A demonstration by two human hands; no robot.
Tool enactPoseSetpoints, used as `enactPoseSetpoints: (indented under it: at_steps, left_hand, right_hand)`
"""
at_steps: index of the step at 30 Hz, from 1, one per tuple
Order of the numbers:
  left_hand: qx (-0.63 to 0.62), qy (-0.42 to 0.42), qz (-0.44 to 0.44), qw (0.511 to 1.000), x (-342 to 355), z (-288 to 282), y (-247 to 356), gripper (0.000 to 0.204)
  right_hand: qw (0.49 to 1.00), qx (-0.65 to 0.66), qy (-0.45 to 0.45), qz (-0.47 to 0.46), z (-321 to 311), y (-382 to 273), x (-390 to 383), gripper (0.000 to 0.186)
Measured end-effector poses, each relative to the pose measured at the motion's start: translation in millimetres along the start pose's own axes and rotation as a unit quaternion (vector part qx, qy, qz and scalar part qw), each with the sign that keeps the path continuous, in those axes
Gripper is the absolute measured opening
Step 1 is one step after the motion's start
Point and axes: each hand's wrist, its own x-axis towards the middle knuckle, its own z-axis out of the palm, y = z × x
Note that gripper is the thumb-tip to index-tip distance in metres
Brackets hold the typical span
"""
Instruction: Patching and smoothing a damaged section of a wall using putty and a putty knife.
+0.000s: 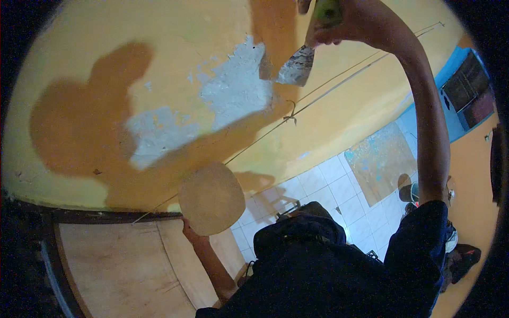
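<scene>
High on the right, my right hand (pixel 352 26) is closed around the green handle of a putty knife (pixel 298 66). Its wide blade is smeared with pale and dark residue and sits at or just off the yellow wall (pixel 339 106); contact cannot be made out. Beside the blade a rough white patch (pixel 238 85) spreads over the wall, with a second white patch (pixel 159 132) lower left. My left hand (pixel 193 231) grips the lower edge of a round brown board (pixel 212 199), whose face shows no clear load. The board partly hides my left fingers.
A thin cord (pixel 254 139) with a knot runs slantwise across the wall. Below left is a wooden door panel (pixel 116 265) in a dark frame. On the white tiled floor (pixel 350 191) lie a paint-spotted board (pixel 382 159) and a bucket (pixel 414 192). A blue doorway (pixel 450 106) stands at right.
</scene>
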Motion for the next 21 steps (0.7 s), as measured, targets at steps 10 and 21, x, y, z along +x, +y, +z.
enactPoseSetpoints:
  at_steps: [10, 21]
  left_hand:
    - [0.044, 0.034, 0.003, 0.998, -9, 11, 6, 0.054]
    - [0.032, 0.008, -0.002, 0.999, -6, 11, 7, 0.050]
  right_hand:
    - [0.938, 0.211, 0.240, -0.135, 57, 20, 0, 0.033]
    - [0.867, 0.183, 0.381, -0.265, 9, 46, 24, 0.027]
